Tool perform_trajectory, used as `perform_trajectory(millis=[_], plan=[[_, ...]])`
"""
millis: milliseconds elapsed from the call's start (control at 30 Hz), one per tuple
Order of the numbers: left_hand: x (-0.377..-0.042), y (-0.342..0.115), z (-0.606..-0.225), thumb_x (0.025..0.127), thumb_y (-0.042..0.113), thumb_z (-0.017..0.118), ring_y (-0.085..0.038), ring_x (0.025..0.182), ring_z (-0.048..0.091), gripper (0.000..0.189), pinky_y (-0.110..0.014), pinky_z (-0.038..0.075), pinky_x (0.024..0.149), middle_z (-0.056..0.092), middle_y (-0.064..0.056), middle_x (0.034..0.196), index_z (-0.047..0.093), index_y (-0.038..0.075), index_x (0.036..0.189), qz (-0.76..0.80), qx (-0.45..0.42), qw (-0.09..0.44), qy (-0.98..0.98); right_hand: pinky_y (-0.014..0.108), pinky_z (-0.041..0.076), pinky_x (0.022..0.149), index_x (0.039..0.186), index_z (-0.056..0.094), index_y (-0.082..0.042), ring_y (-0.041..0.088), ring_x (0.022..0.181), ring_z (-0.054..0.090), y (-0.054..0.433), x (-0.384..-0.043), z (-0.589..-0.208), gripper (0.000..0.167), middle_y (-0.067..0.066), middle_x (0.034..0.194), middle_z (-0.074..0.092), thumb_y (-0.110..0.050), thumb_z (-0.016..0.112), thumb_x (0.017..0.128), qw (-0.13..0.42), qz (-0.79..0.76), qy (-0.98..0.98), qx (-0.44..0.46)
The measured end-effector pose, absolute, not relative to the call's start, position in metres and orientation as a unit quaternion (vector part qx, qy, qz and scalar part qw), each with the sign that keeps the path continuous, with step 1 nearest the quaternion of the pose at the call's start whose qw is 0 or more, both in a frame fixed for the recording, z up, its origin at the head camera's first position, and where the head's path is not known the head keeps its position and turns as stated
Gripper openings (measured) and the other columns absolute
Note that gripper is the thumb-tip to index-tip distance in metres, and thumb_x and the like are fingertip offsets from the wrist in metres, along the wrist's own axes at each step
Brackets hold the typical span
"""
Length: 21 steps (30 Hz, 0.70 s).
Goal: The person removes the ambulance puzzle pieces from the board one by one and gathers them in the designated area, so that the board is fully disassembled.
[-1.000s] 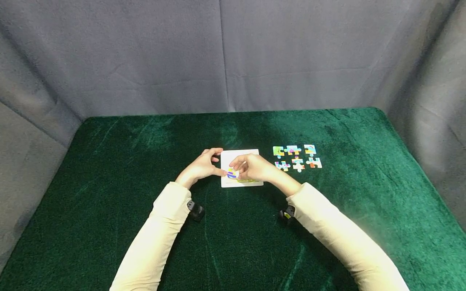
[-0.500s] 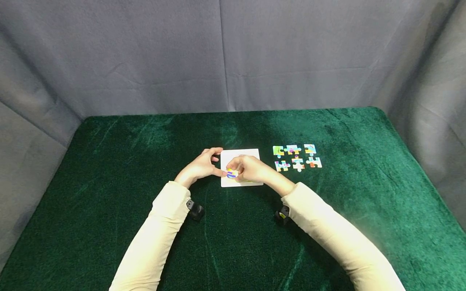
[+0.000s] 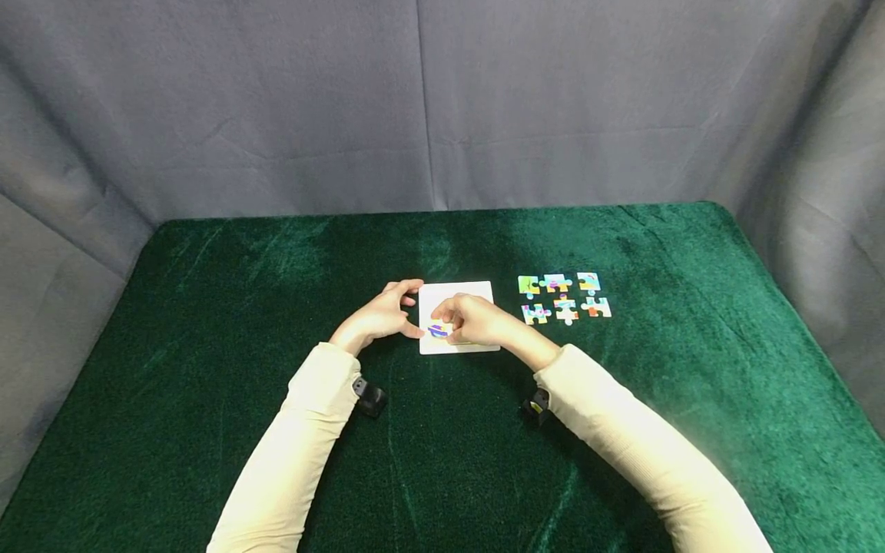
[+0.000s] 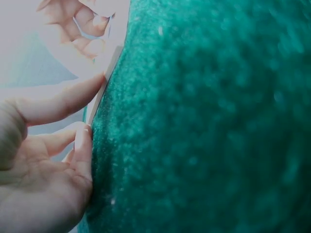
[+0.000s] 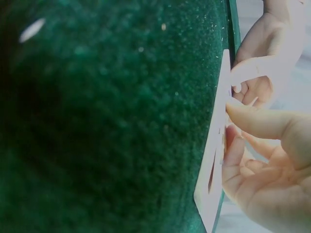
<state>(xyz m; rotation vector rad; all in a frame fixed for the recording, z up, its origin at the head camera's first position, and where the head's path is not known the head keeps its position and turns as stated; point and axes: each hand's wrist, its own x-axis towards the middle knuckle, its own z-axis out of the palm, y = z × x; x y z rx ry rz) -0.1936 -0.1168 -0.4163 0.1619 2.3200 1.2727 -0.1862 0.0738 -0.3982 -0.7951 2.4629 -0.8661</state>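
In the head view a white puzzle board [image 3: 477, 292] lies on the dark green cloth, part of it hidden under my right hand. My left hand [image 3: 376, 316] is at the board's left side, thumb and fingers spread apart; in the left wrist view its thumb tip [image 4: 99, 80] and fingertips meet the board's edge. My right hand [image 3: 480, 321] reaches over the board, thumb and fingers around a small purple, blue and yellow puzzle piece [image 3: 437, 330] near the lower left corner. The right wrist view shows the right thumb [image 5: 252, 119] down on the board's face.
Several loose jigsaw pieces [image 3: 565, 310] lie in two rows on the cloth to the right of the board. Green cloth [image 3: 276, 261] covers the table, and a grey curtain [image 3: 290, 107] hangs behind its far edge. Each wrist wears a small black camera [image 3: 371, 397].
My right hand and the puzzle piece have shifted slightly left, lower on the board. The left thumb has drawn back from the piece to the board's edge.
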Motion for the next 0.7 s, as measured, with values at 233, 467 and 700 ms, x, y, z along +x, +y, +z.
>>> perform_trajectory(millis=[233,467,700], plan=[[-0.1937,-0.1163,-0.4159,0.073,-0.006,0.071,-0.032,0.132,0.039,0.086,-0.042,0.039,0.108,0.032,-0.018,0.145,0.03,0.005,0.147,0.466,0.056,0.241,0.849,0.018,0.041,0.07,0.111,0.063,0.005,0.017,0.078,0.054,0.0736,-0.1858,-0.3992,0.035,0.015,0.093,0.06,0.008,0.067,0.076,0.206,-0.313,0.882,-0.286],[-0.1931,-0.1162,-0.4157,0.072,-0.007,0.071,-0.033,0.131,0.039,0.087,-0.042,0.04,0.107,0.032,-0.018,0.145,0.029,0.004,0.147,0.467,0.058,0.24,0.849,0.017,0.039,0.068,0.107,0.063,0.004,0.016,0.076,0.053,0.0729,-0.1877,-0.401,0.035,0.013,0.091,0.058,0.011,0.067,0.073,0.204,-0.314,0.882,-0.285],[-0.1933,-0.1168,-0.4161,0.073,-0.007,0.071,-0.032,0.131,0.039,0.086,-0.042,0.04,0.107,0.032,-0.017,0.145,0.03,0.006,0.147,0.466,0.054,0.242,0.849,0.017,0.038,0.066,0.104,0.06,0.002,0.013,0.072,0.051,0.072,-0.188,-0.4007,0.034,0.008,0.084,0.057,0.011,0.067,0.072,0.211,-0.322,0.879,-0.281]])
